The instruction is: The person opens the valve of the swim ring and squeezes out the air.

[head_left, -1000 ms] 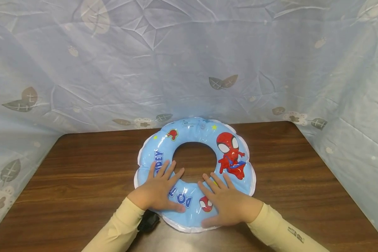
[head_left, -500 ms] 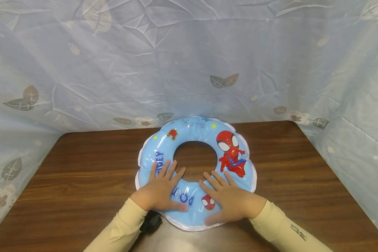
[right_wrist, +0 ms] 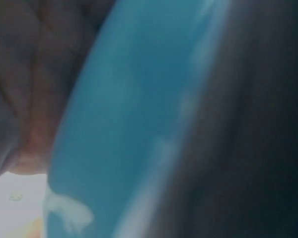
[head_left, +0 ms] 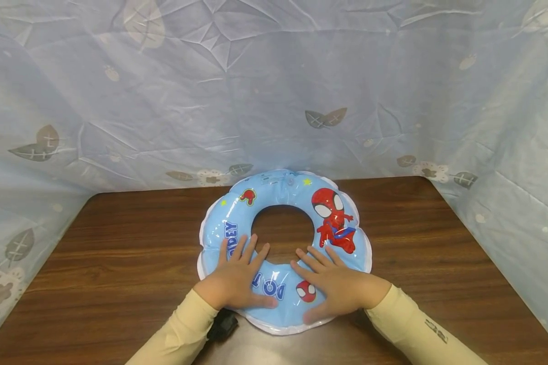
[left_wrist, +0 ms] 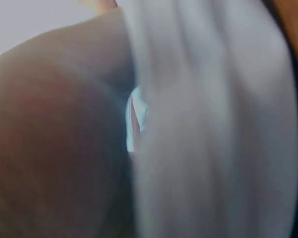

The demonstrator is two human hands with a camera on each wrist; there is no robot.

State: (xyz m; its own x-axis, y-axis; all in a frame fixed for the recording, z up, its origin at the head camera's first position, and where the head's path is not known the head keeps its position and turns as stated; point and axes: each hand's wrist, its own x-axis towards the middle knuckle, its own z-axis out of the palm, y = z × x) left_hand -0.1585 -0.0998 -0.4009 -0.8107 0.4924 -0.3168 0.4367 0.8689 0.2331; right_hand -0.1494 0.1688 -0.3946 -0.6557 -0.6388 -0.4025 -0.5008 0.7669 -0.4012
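Note:
A light blue inflated swim ring (head_left: 287, 315) with a white scalloped edge lies flat on the table in the head view. It bears a red cartoon figure, lettering and a small red mask print. On its near left part rests my left hand (head_left: 237, 284), palm down with fingers spread towards the hole. My right hand (head_left: 342, 285) lies likewise on the near right part, its thumb by the near edge. Blurred pale cloth (left_wrist: 208, 124) fills much of the left wrist view. The right wrist view shows the ring's blue side close up, with the right palm (right_wrist: 37, 74) against it.
The brown wood-grain table (head_left: 132, 253) extends to both sides of the ring. Behind it and at the sides hangs a pale blue curtain (head_left: 265, 91) with leaf prints, close to the ring's far edge. A small black object (head_left: 223, 325) sits under the left wrist.
The ring has turned slightly anticlockwise: its near prints have shifted right and its far valve a little left. Both hands have moved slightly right with it, fingers still spread.

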